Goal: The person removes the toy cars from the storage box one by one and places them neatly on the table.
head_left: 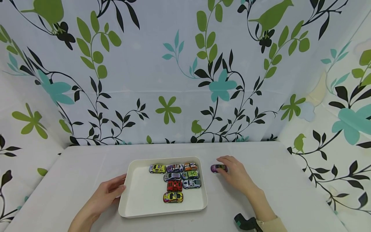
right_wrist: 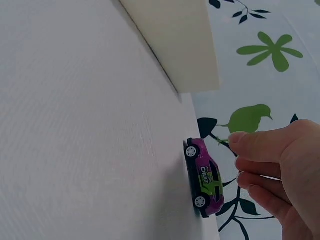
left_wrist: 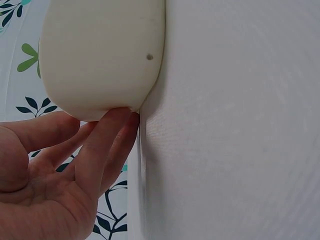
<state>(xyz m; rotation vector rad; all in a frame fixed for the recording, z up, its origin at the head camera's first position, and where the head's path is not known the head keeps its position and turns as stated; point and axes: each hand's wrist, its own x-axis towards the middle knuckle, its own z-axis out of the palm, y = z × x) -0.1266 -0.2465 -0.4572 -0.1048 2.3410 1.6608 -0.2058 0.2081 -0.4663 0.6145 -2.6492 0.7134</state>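
My right hand [head_left: 233, 172] is around a small purple toy car [head_left: 218, 168] on the table, right of the tray. In the right wrist view the car [right_wrist: 204, 177] shows green markings, and a gap separates it from the thumb and fingers [right_wrist: 260, 145]. My left hand [head_left: 102, 195] touches the left side of a white tray [head_left: 139, 193]; its fairly straight fingers [left_wrist: 102, 145] rest against the wall. Inside the tray stand several toy cars, among them a red one [head_left: 174, 186], a silver one [head_left: 172, 177] and a yellow-and-red one [head_left: 173, 197].
Beneath everything is a white table [head_left: 246, 151]. Behind it hangs a patterned cloth [head_left: 139, 77] with leaves, birds and flowers. A black device [head_left: 246, 223] sits by my right wrist. The tray's left half shows bare floor.
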